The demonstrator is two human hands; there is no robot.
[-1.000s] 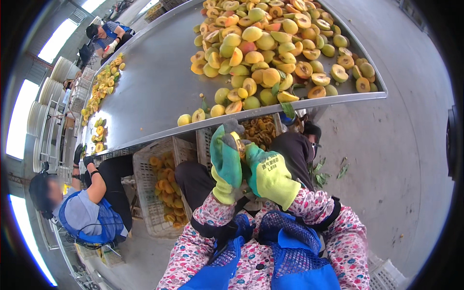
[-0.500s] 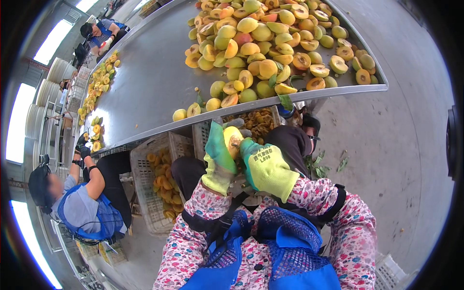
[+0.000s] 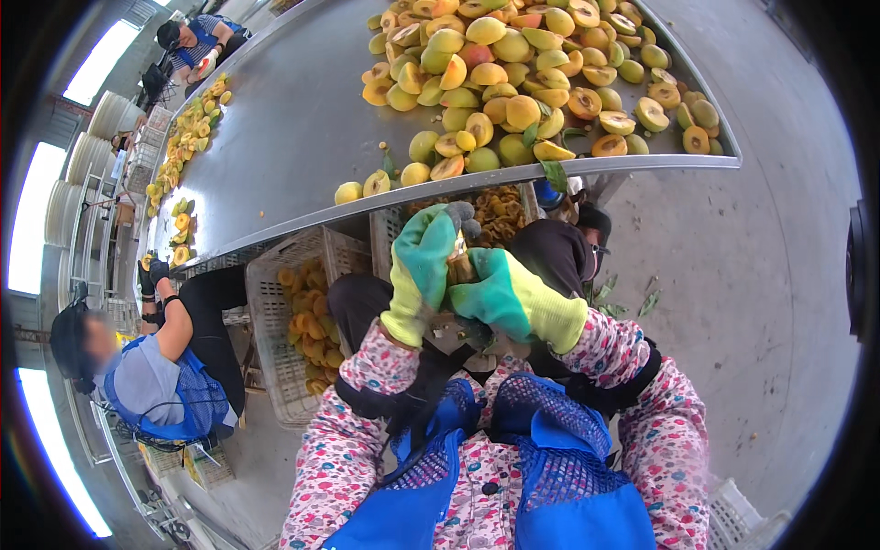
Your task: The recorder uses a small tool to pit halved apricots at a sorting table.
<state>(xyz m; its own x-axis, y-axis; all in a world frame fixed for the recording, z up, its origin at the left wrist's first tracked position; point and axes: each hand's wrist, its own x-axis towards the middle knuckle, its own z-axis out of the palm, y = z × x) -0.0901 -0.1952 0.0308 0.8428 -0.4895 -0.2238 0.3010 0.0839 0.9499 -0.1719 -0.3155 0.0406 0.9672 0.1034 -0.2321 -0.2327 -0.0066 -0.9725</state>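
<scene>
My left hand (image 3: 426, 261), in a green-coated yellow glove with grey fingertips, is closed just below the metal table's front edge. Close against it, my right hand (image 3: 509, 298), in a matching glove, has its fingers curled inward. Between the two gloves shows a brownish, partly shiny piece (image 3: 461, 266), mostly covered by fingers; its kind is unclear. A pale sliver beside the left fingers looks like cut apricot. On the metal table (image 3: 293, 156) lies a big heap of halved apricots (image 3: 513, 82), some with stones and a few leaves among them.
White plastic crates stand under the table edge: a left crate (image 3: 266, 367) with orange halves (image 3: 312, 325), another behind my hands with darker pieces (image 3: 500, 215). A co-worker (image 3: 174, 376) sits left; another person (image 3: 197, 50) works far left. Leaves (image 3: 646, 298) litter the floor.
The apricot half held up between my gloves has turned and is now mostly hidden. My right hand has shifted slightly right and down, and my left has closed further.
</scene>
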